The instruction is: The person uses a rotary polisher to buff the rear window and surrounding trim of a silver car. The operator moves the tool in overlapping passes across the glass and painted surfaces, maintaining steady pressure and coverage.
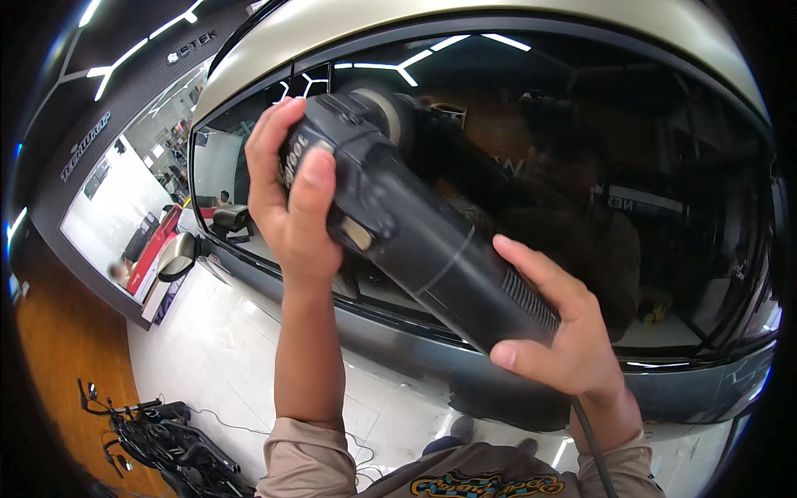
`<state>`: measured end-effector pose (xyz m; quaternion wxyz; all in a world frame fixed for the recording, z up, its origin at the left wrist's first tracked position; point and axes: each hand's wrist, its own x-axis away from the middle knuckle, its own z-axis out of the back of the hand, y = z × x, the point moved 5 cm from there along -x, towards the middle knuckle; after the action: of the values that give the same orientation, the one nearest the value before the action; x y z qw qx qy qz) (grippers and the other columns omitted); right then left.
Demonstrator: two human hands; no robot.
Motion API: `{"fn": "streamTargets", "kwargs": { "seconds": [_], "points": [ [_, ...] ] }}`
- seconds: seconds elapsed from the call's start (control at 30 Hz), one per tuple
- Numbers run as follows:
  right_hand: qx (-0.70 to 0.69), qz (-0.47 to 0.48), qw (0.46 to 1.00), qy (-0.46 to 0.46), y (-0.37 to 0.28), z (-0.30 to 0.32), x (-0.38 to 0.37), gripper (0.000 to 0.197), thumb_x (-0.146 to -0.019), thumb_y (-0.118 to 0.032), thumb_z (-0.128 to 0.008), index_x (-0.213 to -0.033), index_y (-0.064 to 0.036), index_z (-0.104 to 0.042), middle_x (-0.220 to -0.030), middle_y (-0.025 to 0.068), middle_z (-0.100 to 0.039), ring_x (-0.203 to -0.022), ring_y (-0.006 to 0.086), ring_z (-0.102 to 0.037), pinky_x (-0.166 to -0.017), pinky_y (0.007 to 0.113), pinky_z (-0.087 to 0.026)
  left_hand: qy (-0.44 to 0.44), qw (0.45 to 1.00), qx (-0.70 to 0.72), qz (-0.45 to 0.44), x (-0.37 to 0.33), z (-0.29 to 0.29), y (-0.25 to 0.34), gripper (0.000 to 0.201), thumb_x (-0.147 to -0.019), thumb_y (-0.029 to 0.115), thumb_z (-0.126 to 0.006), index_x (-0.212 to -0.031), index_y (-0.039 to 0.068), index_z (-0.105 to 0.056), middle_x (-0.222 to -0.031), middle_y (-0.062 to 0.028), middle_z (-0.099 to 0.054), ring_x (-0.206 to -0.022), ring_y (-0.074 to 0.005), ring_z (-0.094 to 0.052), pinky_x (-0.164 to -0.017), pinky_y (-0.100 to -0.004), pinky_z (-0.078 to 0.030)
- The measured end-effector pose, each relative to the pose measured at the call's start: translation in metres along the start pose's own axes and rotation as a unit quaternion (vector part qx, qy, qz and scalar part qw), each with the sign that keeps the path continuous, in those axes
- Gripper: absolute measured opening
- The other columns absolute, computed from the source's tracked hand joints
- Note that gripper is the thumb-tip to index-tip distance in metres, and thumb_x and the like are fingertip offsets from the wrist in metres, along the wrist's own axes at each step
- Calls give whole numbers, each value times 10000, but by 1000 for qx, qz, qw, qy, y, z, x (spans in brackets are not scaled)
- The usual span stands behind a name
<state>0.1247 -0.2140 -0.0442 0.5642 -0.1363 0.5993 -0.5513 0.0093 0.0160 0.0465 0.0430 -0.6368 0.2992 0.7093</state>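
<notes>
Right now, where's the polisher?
At the head view's centre, the polisher slants before the dark window, left hand on its upper left, right hand on its lower right.

By my left fingers (264,158), white numerals (294,158) mark the black power tool (432,241). Orange-edged script (490,485) runs across my shirt (457,462); pale lettering (85,147) stands on the dark wall (137,97) and more shows in the car window (564,224).
</notes>
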Motion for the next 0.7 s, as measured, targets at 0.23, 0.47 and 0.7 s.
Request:
{"fn": "streamTargets", "kwargs": {
  "seconds": [0.23, 0.47, 0.7],
  "points": [
    [7, 16, 999, -36, 15, -6, 24, 816, -774, -300, -810, -1504, -93, -510, -1314, 198, -566, -1058, 292, -644, -863, 357, -543, 25, 997, -68, -2, 54, 15, -8, 712, -908, 489, -559, -1400, -26, -525, -1418, -208, -527, -1277, -291, -559, -1084, -397, -449],
    [41, 23, 998, -35, 7, -1, 40, 764, -782, -239, -810, -1478, -72, -541, -1319, 213, -562, -1070, 302, -660, -884, 354, -545, 53, 997, -47, 5, 78, 12, -3, 691, -910, 461, -567, -1392, -33, -535, -1411, -213, -535, -1283, -290, -552, -1091, -402, -437],
    [48, 33, 998, 11, -22, 6, 4, 757, -804, -227, -794, -1490, -66, -518, -1270, 216, -595, -1024, 298, -676, -842, 335, -553, 38, 994, 39, 97, 9, -5, 6, 617, -912, 377, -568, -1374, -32, -544, -1275, -199, -595, -1127, -255, -632, -970, -361, -524]
  ]
}}
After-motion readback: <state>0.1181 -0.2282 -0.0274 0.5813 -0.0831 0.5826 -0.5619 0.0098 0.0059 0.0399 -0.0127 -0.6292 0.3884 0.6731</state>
